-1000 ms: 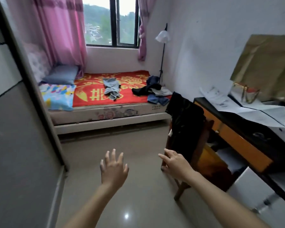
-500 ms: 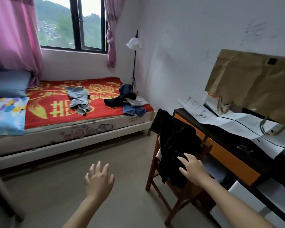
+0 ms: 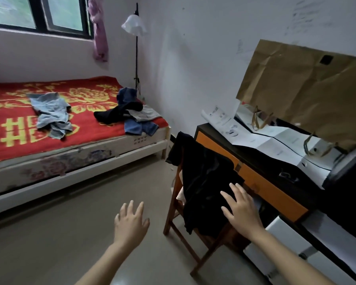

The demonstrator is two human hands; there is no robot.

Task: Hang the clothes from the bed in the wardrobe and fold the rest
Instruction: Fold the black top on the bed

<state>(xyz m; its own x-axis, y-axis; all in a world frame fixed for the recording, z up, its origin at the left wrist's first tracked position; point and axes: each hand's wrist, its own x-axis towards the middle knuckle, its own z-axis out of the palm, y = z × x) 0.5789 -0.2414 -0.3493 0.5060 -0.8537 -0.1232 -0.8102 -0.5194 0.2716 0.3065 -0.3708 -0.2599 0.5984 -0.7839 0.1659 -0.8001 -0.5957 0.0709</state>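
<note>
- Fingers (image 3: 236, 191) of the right hand (image 3: 242, 210) are straight and spread wide, palm down, holding nothing. They lie over the black garment (image 3: 206, 182) draped on the chair (image 3: 169, 214) and seem to touch the cloth, though the head view does not settle that.
- Left hand (image 3: 131, 222) hangs over the floor (image 3: 80, 233), its fingers straight and fanned apart, holding and touching nothing.
- On the bed (image 3: 95, 130), well apart from both hands, a pale denim garment (image 3: 51, 114) lies crumpled near the middle of the red and yellow cover.
- A second heap (image 3: 132, 115) sits at the bed's near right corner. A black piece lies across it, with dark blue pieces behind and in front and a grey-white piece between. The front blue piece reaches the mattress edge.
- The chair stands just beside the desk (image 3: 259, 182) with its orange drawer front. Papers and a brown paper bag (image 3: 308, 93) lie on the desk top.
- A floor lamp (image 3: 134, 25) stands in the corner behind the bed.
</note>
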